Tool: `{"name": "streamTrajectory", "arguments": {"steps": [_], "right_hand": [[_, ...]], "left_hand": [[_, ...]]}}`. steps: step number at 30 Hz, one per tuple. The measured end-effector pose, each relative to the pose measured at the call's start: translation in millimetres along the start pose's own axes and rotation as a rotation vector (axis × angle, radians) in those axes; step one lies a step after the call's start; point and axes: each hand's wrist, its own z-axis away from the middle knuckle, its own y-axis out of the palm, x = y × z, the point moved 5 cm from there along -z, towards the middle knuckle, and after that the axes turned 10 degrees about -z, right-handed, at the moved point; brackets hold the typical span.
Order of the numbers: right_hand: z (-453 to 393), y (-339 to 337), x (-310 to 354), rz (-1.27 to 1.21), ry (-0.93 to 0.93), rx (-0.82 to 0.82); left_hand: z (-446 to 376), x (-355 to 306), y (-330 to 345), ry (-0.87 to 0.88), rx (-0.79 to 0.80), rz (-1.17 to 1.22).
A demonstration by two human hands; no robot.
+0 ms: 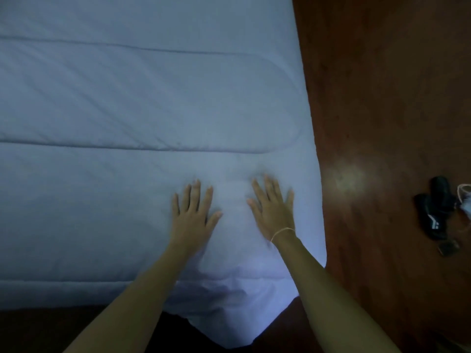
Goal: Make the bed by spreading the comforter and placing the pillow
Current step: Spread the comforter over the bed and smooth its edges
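A pale blue-white quilted comforter [127, 98] lies spread flat over the bed and fills the left and middle of the view. Its near right corner hangs down over the bed's edge. My left hand [193, 212] lies flat on the comforter with fingers straight and spread. My right hand [274, 210] presses flat beside it, a little nearer the right edge, with a thin band round the wrist. Both hands sit close to the bed's near right corner. No pillow shows in the view.
Dark reddish wooden floor [382, 98] runs along the right side of the bed. A pair of black shoes [435, 207] lies on the floor at the far right, with a small dark object [448, 247] just below them.
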Motion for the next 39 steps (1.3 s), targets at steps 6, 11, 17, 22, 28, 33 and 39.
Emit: {"name": "streamTrajectory", "arguments": {"steps": [6, 11, 17, 22, 28, 33, 39], "right_hand": [[13.9, -19.6, -40.0, -0.145, 0.366, 0.031], [32.7, -64.8, -41.8, -0.217, 0.431, 0.157], [51.4, -132.9, -32.0, -0.228, 0.203, 0.249], [45.0, -203.5, -43.3, -0.193, 0.049, 0.228], [33.0, -275.0, -56.2, -0.151, -0.050, 0.176], [3.6, -318.6, -61.7, -0.206, -0.092, 0.087], [-36.3, -345.3, -81.2, -0.230, -0.146, 0.069]], "left_hand": [[16.5, -2.7, -2.4, -0.010, 0.280, 0.039], [29.0, -4.3, -42.3, 0.023, 0.334, 0.045], [24.7, -34.6, -134.5, -0.120, 0.216, 0.125], [20.2, -96.6, -226.1, -0.166, -0.090, 0.244], [16.7, -150.1, -290.8, -0.177, -0.222, 0.304], [-14.5, -158.6, -318.9, -0.219, -0.243, 0.281], [-61.1, -188.0, -325.6, -0.238, -0.228, 0.261]]}}
